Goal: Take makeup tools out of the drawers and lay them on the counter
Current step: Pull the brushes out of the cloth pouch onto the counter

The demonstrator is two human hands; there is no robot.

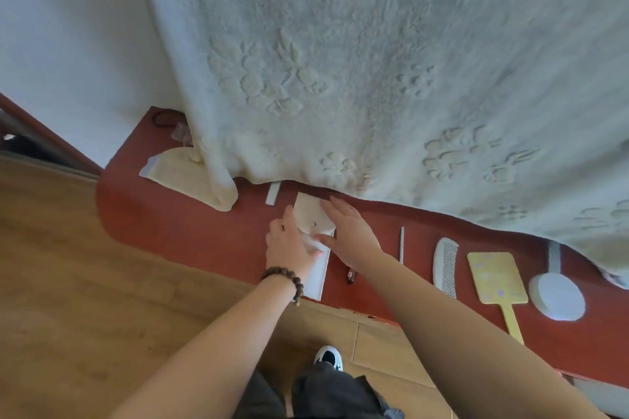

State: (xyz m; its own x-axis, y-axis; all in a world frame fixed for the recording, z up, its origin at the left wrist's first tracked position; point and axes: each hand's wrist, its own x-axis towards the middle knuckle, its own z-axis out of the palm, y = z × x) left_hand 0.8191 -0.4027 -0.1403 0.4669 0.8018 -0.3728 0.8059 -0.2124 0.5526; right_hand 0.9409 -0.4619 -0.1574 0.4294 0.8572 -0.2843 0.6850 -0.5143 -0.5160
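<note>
A cream pouch with a snap button (311,218) lies on the red-brown counter (190,224), partly over a white flat packet (318,274). My left hand (289,245) grips the pouch's lower left edge. My right hand (350,231) presses flat on its right side, fingers spread. To the right, laid out in a row, are a thin white stick (402,245), a dark pen-like tool (351,275), a white comb (445,267), a yellow hand mirror (497,279) and a round white mirror (557,296). No drawer is visible.
A large cream embossed blanket (374,61) hangs over the back of the counter. A cream fan-shaped piece (190,177), a small white strip (273,193) and a dark hair tie (163,119) lie at the left. Wooden floor (68,282) lies below the counter edge.
</note>
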